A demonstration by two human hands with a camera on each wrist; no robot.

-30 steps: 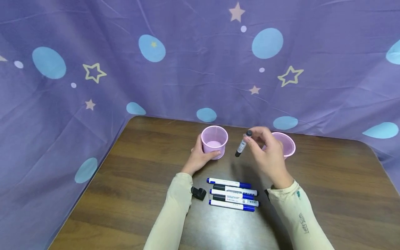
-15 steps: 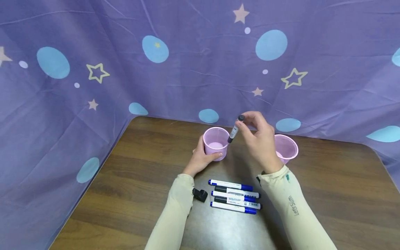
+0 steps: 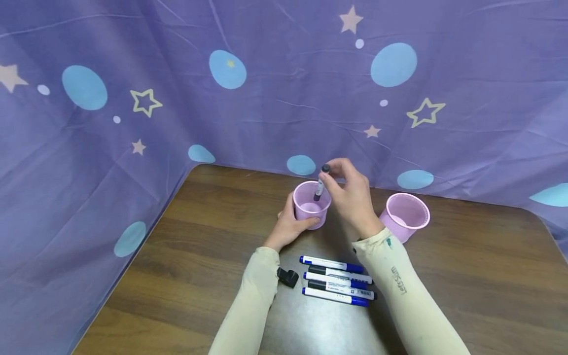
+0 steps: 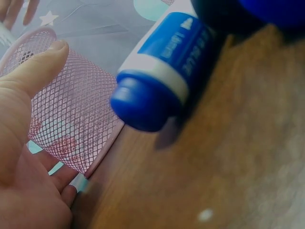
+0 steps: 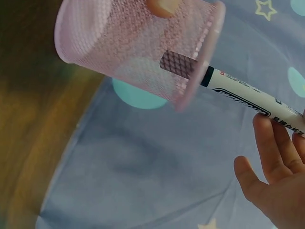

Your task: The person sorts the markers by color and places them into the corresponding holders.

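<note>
My left hand (image 3: 286, 229) grips a pink mesh pen cup (image 3: 305, 215) standing on the table, thumb across its near side. Above it, my right hand (image 3: 352, 197) pinches a white marker (image 3: 320, 188) with black ends near its top. In the right wrist view the marker (image 5: 243, 93) slants through the cup's mouth, and its dark lower end shows through the mesh (image 5: 128, 47). In the left wrist view the thumb (image 4: 40, 67) lies against the mesh wall. Several markers (image 3: 335, 296), with blue or black caps, lie in a row nearer to me.
A second pink mesh cup (image 3: 410, 211) stands to the right, close to my right forearm. Behind the brown wooden table (image 3: 177, 266) hangs a purple curtain (image 3: 275, 88) with stars and blue ovals. A small black device (image 3: 288, 278) sits at my left cuff.
My right hand has carried the marker leftward, from between the two cups to over the held cup, and its lower end has dipped inside the rim. My left hand keeps its hold.
</note>
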